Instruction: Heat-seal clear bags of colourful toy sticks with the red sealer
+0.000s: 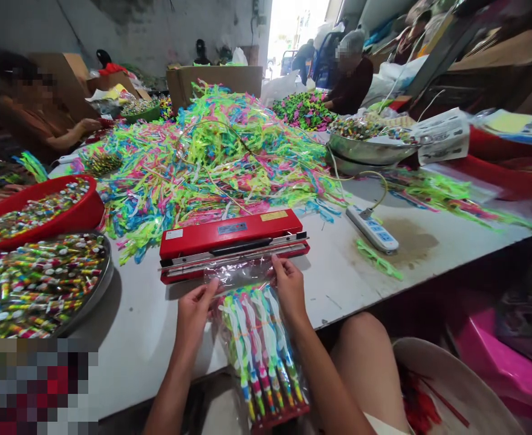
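Observation:
A clear plastic bag (259, 344) filled with several colourful plastic toy sticks hangs over the table's front edge. My left hand (196, 305) pinches the bag's upper left corner between thumb and fingers. On the opposite corner, my right hand (289, 287) has the same kind of pinch. Between them the bag's flat top edge is stretched out and lies at the front slot of a red bar heat sealer (230, 234). Whether the film is inside the slot I cannot tell.
Behind the sealer rises a big heap of colourful plastic pieces (230, 151). A metal bowl (107, 272) and a red basin (94, 202), both with small bead-filled tubes, stand left. To the right lies a power strip (372, 229) with a cable. Co-workers sit around the table.

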Motion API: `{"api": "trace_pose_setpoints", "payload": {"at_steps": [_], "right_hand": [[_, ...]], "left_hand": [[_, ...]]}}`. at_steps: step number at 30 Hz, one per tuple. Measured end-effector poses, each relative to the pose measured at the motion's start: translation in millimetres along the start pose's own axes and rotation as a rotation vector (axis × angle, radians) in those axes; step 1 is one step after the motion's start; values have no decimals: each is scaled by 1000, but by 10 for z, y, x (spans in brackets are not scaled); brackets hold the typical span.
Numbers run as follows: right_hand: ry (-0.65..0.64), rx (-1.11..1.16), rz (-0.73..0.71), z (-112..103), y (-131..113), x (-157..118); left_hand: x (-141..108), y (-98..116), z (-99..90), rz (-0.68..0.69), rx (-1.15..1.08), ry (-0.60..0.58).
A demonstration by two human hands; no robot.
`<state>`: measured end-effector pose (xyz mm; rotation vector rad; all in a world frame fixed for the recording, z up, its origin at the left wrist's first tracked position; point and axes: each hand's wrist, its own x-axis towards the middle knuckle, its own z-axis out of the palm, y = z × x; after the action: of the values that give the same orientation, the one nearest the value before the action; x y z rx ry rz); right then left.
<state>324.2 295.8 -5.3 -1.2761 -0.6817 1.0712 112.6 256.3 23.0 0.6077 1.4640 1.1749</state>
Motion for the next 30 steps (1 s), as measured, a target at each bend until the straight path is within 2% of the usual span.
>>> {"api": "trace_pose_setpoints", "payload": {"at_steps": [8,13,17,25,30], "right_hand": [[-34,-154,-7,-186,55,-36],[-25,-181,-49,-158,111,41],[-6,-259,-65,-161,83,28],[41,-398,-157,-154,-47,64],[77,-411,-196,-33,-54,111]], "left_hand": [[28,-28,43,28,-36,27],[38,-61,-74,20,42,28],[38,-101,-159,129,173,15],[126,-97,-102,253,171,62],[233,-45,-92,291,169,101]]}}
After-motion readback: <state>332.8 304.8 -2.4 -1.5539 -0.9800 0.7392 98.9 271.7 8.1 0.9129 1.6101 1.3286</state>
